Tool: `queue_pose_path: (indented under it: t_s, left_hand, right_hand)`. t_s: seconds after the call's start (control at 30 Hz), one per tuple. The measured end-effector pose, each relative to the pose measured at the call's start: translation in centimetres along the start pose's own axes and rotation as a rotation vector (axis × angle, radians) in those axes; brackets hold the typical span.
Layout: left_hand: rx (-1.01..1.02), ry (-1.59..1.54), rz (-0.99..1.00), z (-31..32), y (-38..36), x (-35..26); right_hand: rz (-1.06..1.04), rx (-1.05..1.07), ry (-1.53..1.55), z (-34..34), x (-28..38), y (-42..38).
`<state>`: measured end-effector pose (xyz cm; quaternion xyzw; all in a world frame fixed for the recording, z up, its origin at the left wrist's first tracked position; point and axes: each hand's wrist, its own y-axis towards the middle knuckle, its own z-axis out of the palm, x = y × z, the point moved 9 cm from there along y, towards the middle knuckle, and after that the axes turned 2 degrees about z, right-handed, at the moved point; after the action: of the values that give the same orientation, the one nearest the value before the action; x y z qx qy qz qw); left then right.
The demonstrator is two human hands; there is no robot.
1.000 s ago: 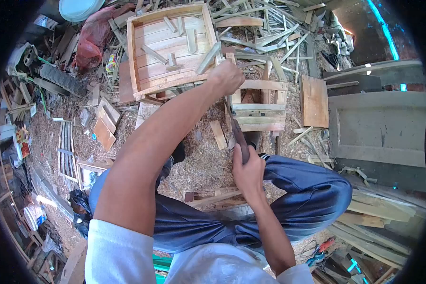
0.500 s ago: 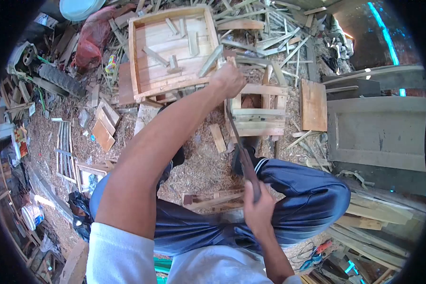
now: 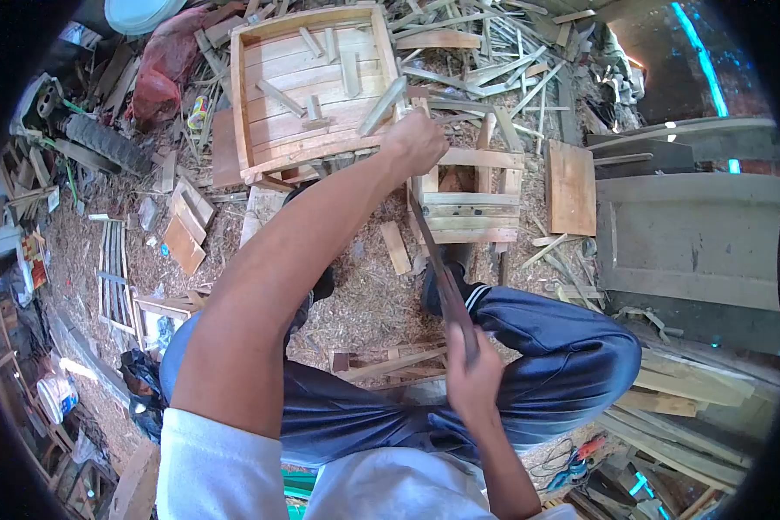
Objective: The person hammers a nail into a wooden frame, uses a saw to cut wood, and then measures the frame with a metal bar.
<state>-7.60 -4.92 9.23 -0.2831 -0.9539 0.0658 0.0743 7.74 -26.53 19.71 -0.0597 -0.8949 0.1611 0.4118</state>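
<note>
With our right hand (image 3: 475,380) closed round the near end of the saw-like tool (image 3: 448,290), its long axis slants forward and slightly left towards the wooden strip (image 3: 419,103), which our nearer left hand (image 3: 414,143) grips beside the slatted frame (image 3: 473,235).

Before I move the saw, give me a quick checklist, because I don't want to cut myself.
1. Right hand closed on the handle of the saw: ok.
2. Left hand gripping the wooden piece beside the slatted frame: ok.
3. Left fingers well clear of the blade: cannot tell; the blade's far end lies close below that hand, and the gap is unclear.
4. Teeth set on a cutting mark: cannot tell; too small to see.
5. Space around the blade free of your body: not ok, I'd say; in this view it passes close by your right shoe.
</note>
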Motion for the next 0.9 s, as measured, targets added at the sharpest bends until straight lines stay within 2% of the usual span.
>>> queue_pose_path:
  t_s: [0.07,0.1,0.17,0.23,0.3,0.43,0.5,0.57,0.6,0.63,0.67,0.7,0.73,0.77,0.8,0.83,0.9]
  left_hand:
    - [0.123,-0.06,-0.004,0.7,0.0,0.1]
    - [0.115,-0.051,0.002,0.2,0.0,0.1]
    - [0.086,-0.039,0.014,-0.1,-0.3,-0.1]
    - [0.061,-0.019,-0.007,-0.9,-0.1,0.4]
    - [0.069,-0.021,-0.015,0.0,-0.6,-0.5]
    - [0.144,-0.028,-0.015,-0.1,-0.2,0.6]
    - [0.148,-0.029,-0.023,-0.7,-0.3,1.0]
    - [0.107,-0.267,-0.056,-1.0,-0.1,1.8]
    - [-0.056,-0.473,-0.046,-1.6,-0.4,2.1]
    - [-0.052,-0.467,-0.039,-1.0,-0.3,1.7]
    - [-0.293,-0.662,-0.075,-2.2,-0.6,2.3]
    - [-0.537,-0.85,-0.109,-3.6,-1.4,3.5]
    - [-0.531,-0.837,-0.103,-4.3,-1.7,3.2]
    - [-0.609,-0.81,-0.177,-5.6,-3.0,3.2]
    - [-0.688,-0.782,-0.249,-6.8,-4.3,3.0]
    - [-0.68,-0.771,-0.241,-7.2,-5.2,1.7]
    - [-0.754,-0.84,-0.407,-7.6,-8.1,0.1]
  right_hand:
    - [-0.015,0.013,-0.049,3.2,0.4,5.3]
    - [0.019,0.09,-0.049,4.8,1.0,7.0]
    - [0.011,0.106,-0.125,5.0,0.8,7.0]
    - [0.022,0.09,-0.082,1.8,1.7,3.4]
    - [-0.089,-0.002,-0.087,-1.2,2.0,0.4]
    - [0.014,0.073,-0.142,-5.6,1.1,-1.2]
    - [0.012,0.063,-0.051,-7.3,1.9,-1.5]
    - [-0.117,0.026,-0.232,-9.5,4.6,-1.6]
    - [-0.112,0.019,-0.225,-10.2,3.9,-1.3]
    - [-0.214,-0.17,-0.247,-12.2,4.4,-1.4]
    - [-0.315,-0.36,-0.263,-13.9,5.0,-1.7]
    - [-0.312,-0.365,-0.248,-14.2,5.5,-1.0]
    - [-0.24,-0.302,-0.121,-14.5,5.9,0.6]
    - [-0.168,-0.235,0.005,-14.6,6.1,2.0]
    - [-0.168,-0.239,0.02,-15.0,6.9,3.0]
    - [-0.221,-0.229,-0.032,-15.1,8.1,3.9]
    - [-0.275,-0.222,-0.067,-15.7,9.5,5.7]
